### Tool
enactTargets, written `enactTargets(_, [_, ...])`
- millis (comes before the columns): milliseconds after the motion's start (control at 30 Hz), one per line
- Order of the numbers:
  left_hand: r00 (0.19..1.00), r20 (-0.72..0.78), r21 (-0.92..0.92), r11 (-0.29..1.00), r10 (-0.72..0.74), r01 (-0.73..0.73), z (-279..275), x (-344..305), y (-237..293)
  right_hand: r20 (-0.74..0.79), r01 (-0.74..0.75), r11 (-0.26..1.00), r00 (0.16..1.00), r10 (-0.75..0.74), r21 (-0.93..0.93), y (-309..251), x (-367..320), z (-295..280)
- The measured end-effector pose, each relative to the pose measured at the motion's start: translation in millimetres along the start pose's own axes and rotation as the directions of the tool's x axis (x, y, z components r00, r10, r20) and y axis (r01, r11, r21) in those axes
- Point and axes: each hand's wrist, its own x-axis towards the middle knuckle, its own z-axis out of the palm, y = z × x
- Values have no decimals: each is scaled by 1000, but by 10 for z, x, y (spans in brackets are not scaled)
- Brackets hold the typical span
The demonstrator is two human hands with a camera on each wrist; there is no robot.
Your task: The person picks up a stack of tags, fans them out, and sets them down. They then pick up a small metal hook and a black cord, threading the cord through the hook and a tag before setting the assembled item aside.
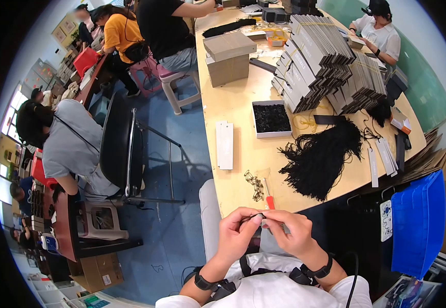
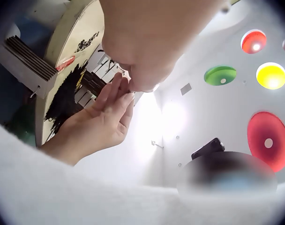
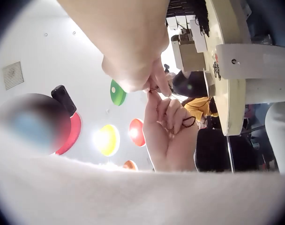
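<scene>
Both hands meet just off the table's near edge. My left hand point(image 1: 235, 233) pinches a thin black cord point(image 3: 189, 122), part of which loops out past its curled fingers in the right wrist view. My right hand point(image 1: 295, 233) pinches at the same cord, thumb and fingertips meeting the left ones; the cord between the fingertips is mostly hidden. Just beyond the hands lie a red-handled tool point(image 1: 269, 202) with a thin shaft and a small heap of dark bronze-looking links point(image 1: 254, 186). A large bundle of black cords point(image 1: 323, 159) spreads further right.
A stack of pale tags point(image 1: 225, 145) lies left on the table point(image 1: 233, 200). Behind are a white box point(image 1: 273, 134) of black pieces, tall bundles of grey tags point(image 1: 310, 61) and a grey cardboard box point(image 1: 228, 69). A blue bin point(image 1: 419, 223) stands right; other people sit around.
</scene>
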Motion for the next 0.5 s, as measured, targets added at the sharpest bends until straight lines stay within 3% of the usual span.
enactTargets(133, [983, -74, 198, 969, 167, -150, 43, 19, -33, -58, -53, 999, 997, 53, -3, -30, 20, 61])
enactTargets(167, [983, -75, 199, 969, 167, -149, 48, 13, -36, -73, -52, 998, 996, 49, -45, -28, 24, 70])
enactTargets(233, [968, -135, 426, 895, 211, -135, 58, -2, -37, -88, -51, 995, 995, 44, -85, -25, 26, 102])
enactTargets(267, [968, -136, 426, 895, 210, -134, 69, 5, -34, -99, -98, 993, 991, 91, -67, -23, 18, 125])
enactTargets(333, [916, -95, 682, 696, 391, -226, 88, 46, -17, -109, -145, 988, 984, 139, -48, -20, 1, 143])
enactTargets(467, [901, -70, 700, 664, 429, -262, 97, 92, 20, -48, -285, 958, 957, 286, 28, -16, -6, 125])
enactTargets(500, [893, -20, 750, 598, 450, -284, 66, 101, 4, -15, -338, 938, 940, 340, 76, -12, 7, 116])
